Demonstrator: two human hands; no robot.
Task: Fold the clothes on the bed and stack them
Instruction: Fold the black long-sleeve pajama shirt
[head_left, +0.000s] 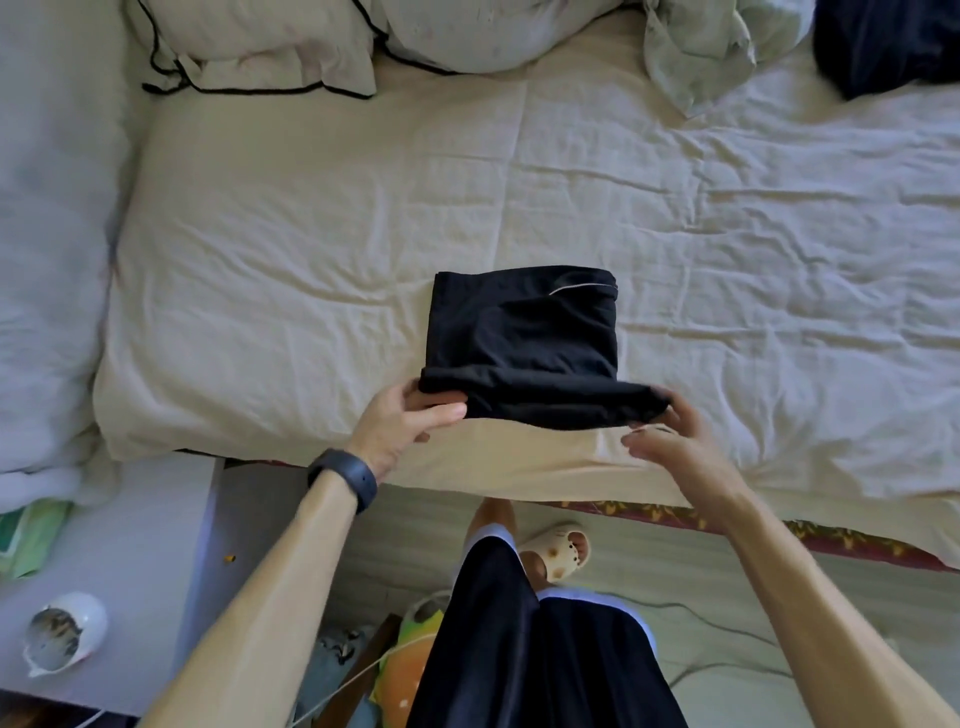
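A folded black garment (522, 332) with a thin pale stripe lies on the cream bed sheet (311, 249) near the bed's front edge. My left hand (402, 426) pinches its near left corner, thumb on top and fingers underneath. My right hand (675, 436) holds the near right corner, with the fingers tucked under the fabric's edge. The near edge of the garment is lifted slightly off the sheet. Another dark garment (893, 47) lies at the far right corner of the bed.
Pillows (260, 47) and a crumpled pale green cloth (701, 57) lie along the far side. A white quilt (47, 234) is bunched at the left. A bedside cabinet (130, 571) with a broken white shell-like object (65, 631) stands at lower left.
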